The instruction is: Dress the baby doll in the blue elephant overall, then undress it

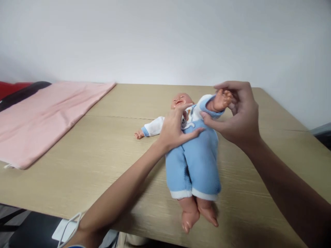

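Observation:
A baby doll [201, 165] in light blue trousers and a white top with blue cuffs lies face up on the wooden table [103, 172], its bare feet toward me. My left hand [173, 129] grips its torso from the side, thumb across the blue front and fingers over the chest. Around the doll's raised arm [221, 100] curls my right hand [241, 117], its thumb at the blue cuff and its fingers behind the small hand. The doll's other arm [153, 127] stretches out to the left, resting near the tabletop.
A pink cloth [51, 120] is spread over the table's left side, with a black item [28, 93] and a red one [12, 89] behind it. A white wall [165, 41] rises at the back. Below the front edge is a dark seat [33, 227].

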`<state>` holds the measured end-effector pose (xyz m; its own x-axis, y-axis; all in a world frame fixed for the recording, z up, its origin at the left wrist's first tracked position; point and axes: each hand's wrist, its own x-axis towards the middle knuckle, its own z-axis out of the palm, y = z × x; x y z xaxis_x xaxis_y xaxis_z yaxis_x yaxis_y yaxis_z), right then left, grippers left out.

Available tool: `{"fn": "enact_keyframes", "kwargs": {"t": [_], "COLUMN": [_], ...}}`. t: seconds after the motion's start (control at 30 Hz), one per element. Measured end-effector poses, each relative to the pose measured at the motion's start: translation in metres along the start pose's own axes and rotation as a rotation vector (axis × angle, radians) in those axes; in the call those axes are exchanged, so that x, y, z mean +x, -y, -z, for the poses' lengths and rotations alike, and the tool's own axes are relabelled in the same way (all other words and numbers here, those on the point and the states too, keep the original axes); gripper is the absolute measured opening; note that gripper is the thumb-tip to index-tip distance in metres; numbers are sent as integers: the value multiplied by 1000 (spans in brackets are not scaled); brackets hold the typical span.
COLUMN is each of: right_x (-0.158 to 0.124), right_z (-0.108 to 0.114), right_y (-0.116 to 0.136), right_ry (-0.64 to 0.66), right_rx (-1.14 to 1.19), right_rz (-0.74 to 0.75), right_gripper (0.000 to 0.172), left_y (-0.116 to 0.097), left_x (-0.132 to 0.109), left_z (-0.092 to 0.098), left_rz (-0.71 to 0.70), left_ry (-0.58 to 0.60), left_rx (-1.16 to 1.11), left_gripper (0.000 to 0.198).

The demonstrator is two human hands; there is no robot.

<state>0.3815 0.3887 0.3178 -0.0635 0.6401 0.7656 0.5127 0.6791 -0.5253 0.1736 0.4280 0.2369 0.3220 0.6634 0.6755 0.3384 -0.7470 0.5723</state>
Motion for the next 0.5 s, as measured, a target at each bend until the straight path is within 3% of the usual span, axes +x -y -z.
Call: {"fn": "enact_keyframes", "kwargs": {"t": [0.13, 0.23, 0.3, 0.37, 0.43, 0.5], "right_x": [16, 23, 20, 10, -9, -34], "right_z": [-20, -36, -44, -52, -62, -72], "right_y": [21, 30, 29, 21, 6, -8], "right_ry": [48, 113, 74, -84, -332, -558], "right_rx": [-17, -12, 15, 66, 146, 235], "right_rz": [40, 49, 60, 94, 132, 132], "right_gripper": [65, 57, 45, 28, 13, 10], "left_y": [2, 2, 6, 17, 31, 45], "left_x": [25, 32, 33, 30, 26, 23], "left_z": [-11, -13, -12, -11, -9, -5], "left_rz": [30, 178, 304, 412, 458, 461], "left_ry": [-94, -183, -264, -391, -527, -589], "left_rx": [-51, -232, -354, -449, -566, -707], "left_gripper": [55, 29, 28, 32, 40, 51]}}
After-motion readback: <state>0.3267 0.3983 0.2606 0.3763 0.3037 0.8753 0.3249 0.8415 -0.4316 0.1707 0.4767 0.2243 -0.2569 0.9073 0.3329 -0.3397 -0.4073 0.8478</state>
